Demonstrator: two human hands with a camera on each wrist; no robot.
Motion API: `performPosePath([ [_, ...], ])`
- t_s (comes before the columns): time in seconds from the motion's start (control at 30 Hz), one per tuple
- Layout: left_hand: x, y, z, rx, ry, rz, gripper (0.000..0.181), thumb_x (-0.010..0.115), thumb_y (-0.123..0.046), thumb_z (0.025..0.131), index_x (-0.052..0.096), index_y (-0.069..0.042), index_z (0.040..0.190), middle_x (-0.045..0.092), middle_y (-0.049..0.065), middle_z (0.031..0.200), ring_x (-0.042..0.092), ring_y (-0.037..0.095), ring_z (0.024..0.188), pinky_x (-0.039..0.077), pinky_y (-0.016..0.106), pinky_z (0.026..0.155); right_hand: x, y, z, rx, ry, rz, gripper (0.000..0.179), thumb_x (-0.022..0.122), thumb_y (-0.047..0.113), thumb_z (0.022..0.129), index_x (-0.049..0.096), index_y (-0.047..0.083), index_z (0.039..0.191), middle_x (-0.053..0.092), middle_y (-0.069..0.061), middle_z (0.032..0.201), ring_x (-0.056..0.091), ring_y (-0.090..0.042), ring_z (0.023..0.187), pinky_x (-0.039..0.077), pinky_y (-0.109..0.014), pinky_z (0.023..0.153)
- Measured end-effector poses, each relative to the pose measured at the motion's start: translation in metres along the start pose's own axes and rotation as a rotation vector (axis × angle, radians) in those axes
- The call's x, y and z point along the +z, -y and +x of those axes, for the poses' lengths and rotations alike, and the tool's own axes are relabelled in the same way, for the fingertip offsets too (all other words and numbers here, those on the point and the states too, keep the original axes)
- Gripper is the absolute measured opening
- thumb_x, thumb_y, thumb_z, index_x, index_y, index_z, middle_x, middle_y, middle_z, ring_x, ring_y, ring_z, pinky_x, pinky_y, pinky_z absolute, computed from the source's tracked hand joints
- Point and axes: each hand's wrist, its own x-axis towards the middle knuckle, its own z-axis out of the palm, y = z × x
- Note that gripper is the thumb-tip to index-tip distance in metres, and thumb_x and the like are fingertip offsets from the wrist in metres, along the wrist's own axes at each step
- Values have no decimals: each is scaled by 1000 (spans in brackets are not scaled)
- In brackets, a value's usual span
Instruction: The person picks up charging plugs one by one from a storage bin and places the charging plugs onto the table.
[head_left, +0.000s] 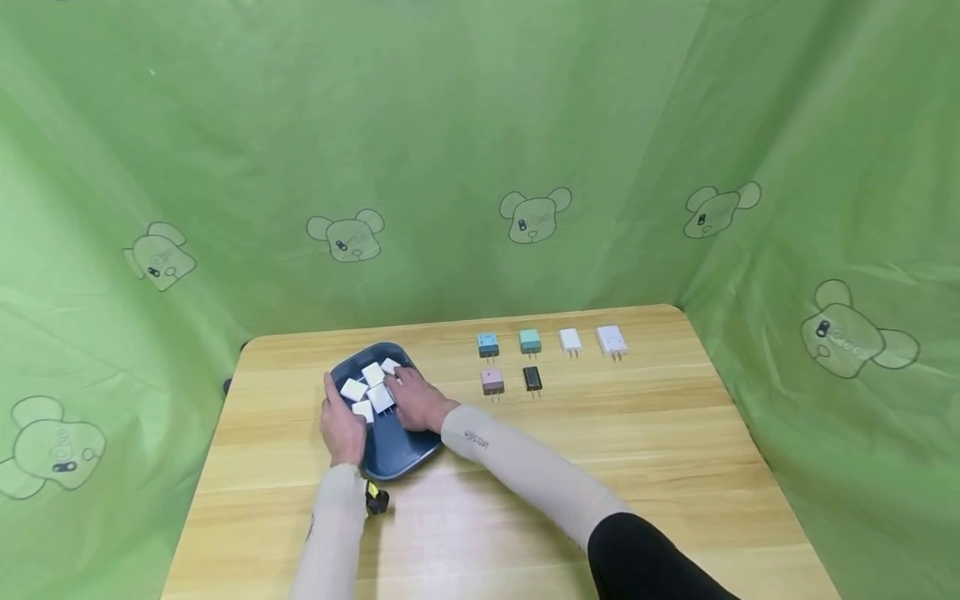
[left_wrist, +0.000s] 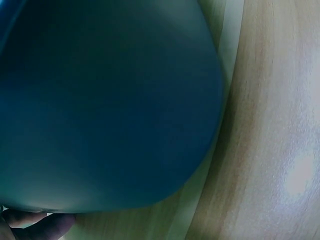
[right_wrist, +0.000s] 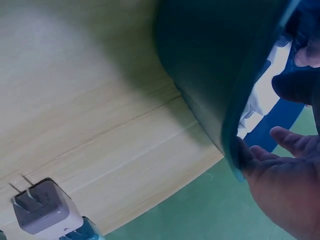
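Note:
A dark blue tray (head_left: pixel 397 452) rests on the table, holding several white charger plugs (head_left: pixel 380 398) in its far half. My left hand (head_left: pixel 343 427) grips the tray's left edge, its fingers along the outside of the wall. The left wrist view is mostly filled by the tray's outer wall (left_wrist: pixel 115 110), with fingertips (left_wrist: pixel 47 227) at its lower left. My right hand (head_left: pixel 418 402) reaches over the right rim, its fingers spread among the white plugs. In the right wrist view my right hand (right_wrist: pixel 285 185) shows beside the tray rim; the plugs under it are partly hidden.
Right of the tray, chargers stand in two rows: blue (head_left: pixel 488 343), green (head_left: pixel 529 340), white (head_left: pixel 570 341) and a larger white one (head_left: pixel 611 340) behind; pink (head_left: pixel 492 381) and black (head_left: pixel 532 378) in front. A green curtain (head_left: pixel 450 150) surrounds the wooden table (head_left: pixel 615 450).

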Motion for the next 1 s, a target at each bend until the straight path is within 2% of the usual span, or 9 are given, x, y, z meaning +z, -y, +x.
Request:
performPosePath([
  [0.2, -2, -2, 0, 2, 12, -6, 98, 59, 12, 76, 20, -12, 162, 57, 36, 133, 60, 53, 116, 50, 62, 99, 5, 8, 0, 63, 136, -82, 71, 56, 21, 96, 27, 10, 160, 23, -19, 168, 26, -33, 157, 32, -37, 127],
  [0.33, -2, -2, -1, -3, 23, -12, 98, 59, 12, 77, 19, -12, 163, 56, 36, 134, 59, 53, 117, 50, 61, 101, 14, 10, 0, 82, 162, -116, 78, 60, 24, 95, 22, 9, 161, 17, -19, 170, 22, -34, 158, 32, -36, 127],
  [0.57, -2, 1, -2, -3, 18, -24, 98, 59, 12, 77, 18, -13, 163, 55, 35, 136, 59, 53, 118, 49, 61, 102, 25, 13, -2, 103, 130, -123, 80, 61, 25, 95, 20, 11, 162, 14, -17, 171, 22, -31, 158, 33, -35, 126],
  [0.77, -2, 1, -1, -20, 37, -26, 99, 58, 12, 78, 17, -15, 163, 54, 34, 138, 59, 52, 119, 49, 60, 103, 43, 12, -5, 106, 74, -142, 76, 58, 22, 97, 20, 12, 162, 14, -16, 171, 30, -30, 155, 41, -37, 121],
  [0.87, -2, 0, 0, -22, 41, -29, 100, 58, 13, 78, 16, -15, 164, 53, 34, 140, 58, 52, 120, 49, 60, 105, 48, 12, -5, 108, 48, -120, 64, 46, 16, 104, 21, 12, 162, 15, -16, 171, 33, -31, 154, 43, -38, 120],
  [1.0, -3, 0, -1, -23, 43, -34, 101, 57, 13, 77, 15, -15, 164, 52, 35, 141, 57, 52, 121, 48, 60, 106, 48, 11, -6, 100, -28, -99, 47, 30, 12, 108, 34, 12, 155, 26, -16, 167, 46, -30, 144, 51, -38, 112],
])
